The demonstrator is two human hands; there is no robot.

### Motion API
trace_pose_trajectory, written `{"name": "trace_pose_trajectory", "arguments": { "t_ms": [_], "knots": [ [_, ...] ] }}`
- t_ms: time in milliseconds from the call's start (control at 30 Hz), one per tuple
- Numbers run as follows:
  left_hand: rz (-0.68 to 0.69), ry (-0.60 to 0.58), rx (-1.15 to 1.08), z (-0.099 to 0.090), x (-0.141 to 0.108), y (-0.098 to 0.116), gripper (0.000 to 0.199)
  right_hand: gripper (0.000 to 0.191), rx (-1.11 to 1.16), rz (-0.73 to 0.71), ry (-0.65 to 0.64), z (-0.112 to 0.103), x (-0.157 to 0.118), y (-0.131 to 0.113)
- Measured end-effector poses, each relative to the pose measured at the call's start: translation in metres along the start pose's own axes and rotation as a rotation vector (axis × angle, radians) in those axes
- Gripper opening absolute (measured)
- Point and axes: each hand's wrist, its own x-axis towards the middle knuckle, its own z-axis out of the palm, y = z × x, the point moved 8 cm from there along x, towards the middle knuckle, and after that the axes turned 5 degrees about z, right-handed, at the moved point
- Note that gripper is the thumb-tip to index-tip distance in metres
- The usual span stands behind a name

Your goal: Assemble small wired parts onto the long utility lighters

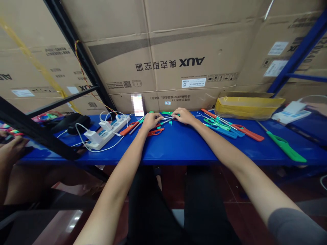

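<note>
My left hand [152,120] is low over the blue shelf, its fingers bent together at a small heap of metal tubes [167,119]. From the other side my right hand [183,116] reaches the same heap, fingers curled down; what the fingertips of either hand hold is too small to make out. Around them lie long-necked lighters: an orange one [129,128] left of my left hand, and an orange handle piece [155,132] just in front. A small green part [170,122] sits between the hands. Right of my right hand are blue lighters [223,131] and a red-orange lighter [249,132].
A green lighter [287,146] lies far right near the edge. A white power strip [109,134] with plugs and cables stands left, near a lit phone [138,104]. A yellow-taped box [247,107] stands back right. Another person's hand [12,148] is at far left.
</note>
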Motion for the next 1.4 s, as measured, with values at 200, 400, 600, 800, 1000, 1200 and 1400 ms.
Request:
{"name": "trace_pose_trajectory", "arguments": {
  "t_ms": [200, 400, 600, 800, 1000, 1200, 1400],
  "knots": [
    [0.043, -0.007, -0.020, 0.000, 0.001, 0.003, 0.021, 0.025, -0.001, -0.024, -0.003, 0.000, -0.001, -0.006],
    [0.069, 0.004, 0.014, 0.000, 0.003, 0.008, 0.019, 0.033, -0.024, -0.038, -0.036, 0.003, 0.000, -0.012],
    [0.080, -0.013, 0.015, 0.006, 0.004, 0.011, 0.028, 0.039, -0.026, -0.035, -0.033, 0.002, -0.001, -0.013],
    [0.083, -0.025, 0.072, 0.009, 0.006, 0.011, 0.029, 0.031, -0.032, -0.028, -0.028, 0.004, 0.000, -0.010],
    [0.090, -0.033, 0.083, 0.013, 0.007, 0.014, 0.024, 0.029, -0.008, -0.035, -0.019, 0.005, 0.002, -0.008],
    [0.110, -0.041, 0.104, 0.012, 0.007, 0.016, 0.023, 0.027, 0.021, -0.029, 0.001, 0.003, 0.002, -0.006],
    [0.103, -0.036, 0.107, 0.011, 0.007, 0.018, 0.022, 0.024, 0.011, -0.041, 0.011, 0.004, 0.001, -0.006]
  ]
}}
